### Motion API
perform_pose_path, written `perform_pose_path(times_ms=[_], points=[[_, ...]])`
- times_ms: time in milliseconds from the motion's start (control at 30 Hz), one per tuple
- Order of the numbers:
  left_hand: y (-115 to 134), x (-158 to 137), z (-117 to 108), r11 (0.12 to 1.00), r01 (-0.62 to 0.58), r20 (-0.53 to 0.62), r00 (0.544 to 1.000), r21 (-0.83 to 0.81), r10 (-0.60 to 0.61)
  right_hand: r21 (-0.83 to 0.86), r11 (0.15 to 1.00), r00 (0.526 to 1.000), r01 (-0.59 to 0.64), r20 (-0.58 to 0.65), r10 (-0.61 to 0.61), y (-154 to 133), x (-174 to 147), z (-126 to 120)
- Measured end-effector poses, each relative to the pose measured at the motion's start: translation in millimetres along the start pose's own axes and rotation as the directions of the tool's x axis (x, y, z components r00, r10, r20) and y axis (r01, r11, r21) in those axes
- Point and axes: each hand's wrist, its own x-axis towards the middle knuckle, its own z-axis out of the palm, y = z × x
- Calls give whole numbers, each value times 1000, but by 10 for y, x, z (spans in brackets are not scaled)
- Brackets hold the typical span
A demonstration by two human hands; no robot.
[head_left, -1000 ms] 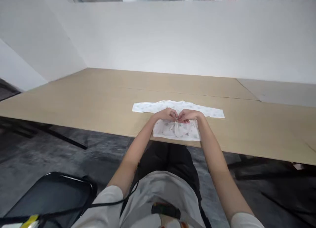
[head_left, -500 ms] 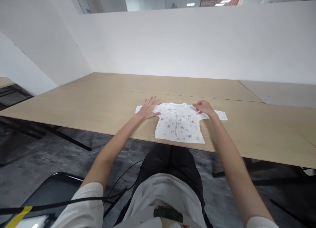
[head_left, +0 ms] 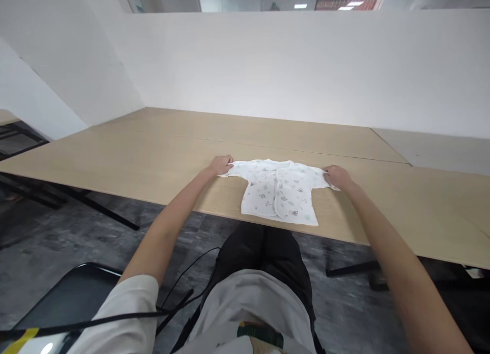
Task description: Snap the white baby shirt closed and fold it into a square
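A small white baby shirt with a scattered print lies spread on the table, its neckline toward the wall and its hem close to the front edge. My left hand is closed on the end of the sleeve at the left. On the other side, my right hand grips the opposite sleeve near its cuff. Both sleeves stretch out sideways between my hands, and the cuffs are partly hidden by my fingers.
The light wood table runs up to a white wall, with a seam along its far part. A black chair stands at lower left. Black cables hang beside my left arm.
My left hand has gone from lying flat on one sleeve to gripping its end. My right hand has moved outward from the shoulder to the other sleeve's end.
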Motion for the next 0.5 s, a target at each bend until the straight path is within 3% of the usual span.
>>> perform_pose_path(times_ms=[67, 167, 233, 300, 367, 400, 467, 500], points=[[40, 88, -223, 998, 4, -7, 1000, 68, -3, -25, 999, 999, -46, -30, 46, -17, 28, -272], [97, 221, -673, 988, 29, -217, 976, 154, 6, -30, 985, 963, -172, -217, 161, 1, 20, -840], [131, 260, -975, 989, 30, -424, 905, 147, 35, -1, 962, 891, -273, -377, 252, 61, -29, -1193], [145, 237, -1189, 995, -14, -611, 788, 104, 75, 31, 941, 786, -336, -541, 298, 159, -106, -1393], [119, 148, -1258, 993, -92, -711, 694, 70, 115, 29, 933, 688, -359, -667, 285, 280, -219, -1379], [87, 79, -1232, 988, -138, -726, 673, 64, 142, 6, 935, 669, -354, -697, 258, 341, -296, -1295], [-15, -104, -1075, 971, -225, -681, 700, 75, 215, -84, 953, 723, -290, -672, 161, 450, -496, -1022], [-80, -213, -957, 960, -268, -631, 731, 86, 261, -146, 968, 792, -205, -606, 76, 492, -618, -861]])
